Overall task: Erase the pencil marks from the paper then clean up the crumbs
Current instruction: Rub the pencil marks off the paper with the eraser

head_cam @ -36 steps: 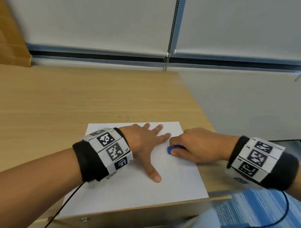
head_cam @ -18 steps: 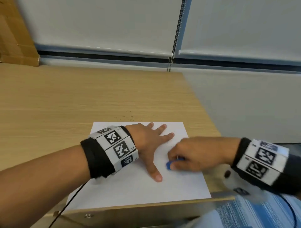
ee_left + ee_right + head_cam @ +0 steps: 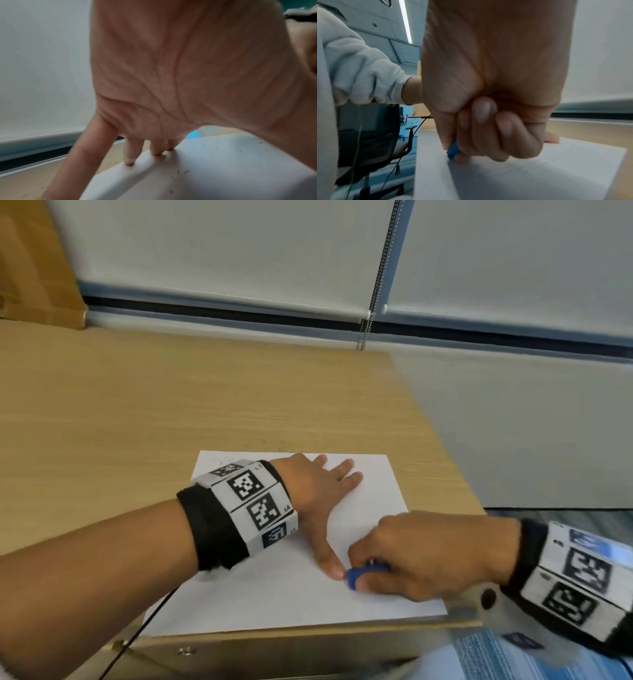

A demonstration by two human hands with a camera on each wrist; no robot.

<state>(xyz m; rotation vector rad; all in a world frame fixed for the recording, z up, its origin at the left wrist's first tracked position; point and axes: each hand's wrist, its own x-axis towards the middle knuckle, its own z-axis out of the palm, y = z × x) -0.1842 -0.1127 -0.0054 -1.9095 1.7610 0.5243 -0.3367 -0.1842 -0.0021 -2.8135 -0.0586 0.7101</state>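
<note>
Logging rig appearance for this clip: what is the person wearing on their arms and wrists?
Each wrist carries a black band wrapped with white panels printed with black square marker codes; the right wrist matches. A thin black cable trails from the left band. A pale grey sleeve is pushed up.

Light wooden desk (image 3: 171, 412), grain running sideways. Behind it, white roller blinds (image 3: 222, 248) pulled down, bead chain (image 3: 378, 278) hanging between them. Cardboard box (image 3: 30, 265) at far left. Black office chair (image 3: 373, 135) stood on blue floor (image 3: 406, 138); strip light (image 3: 405, 20) overhead.
</note>
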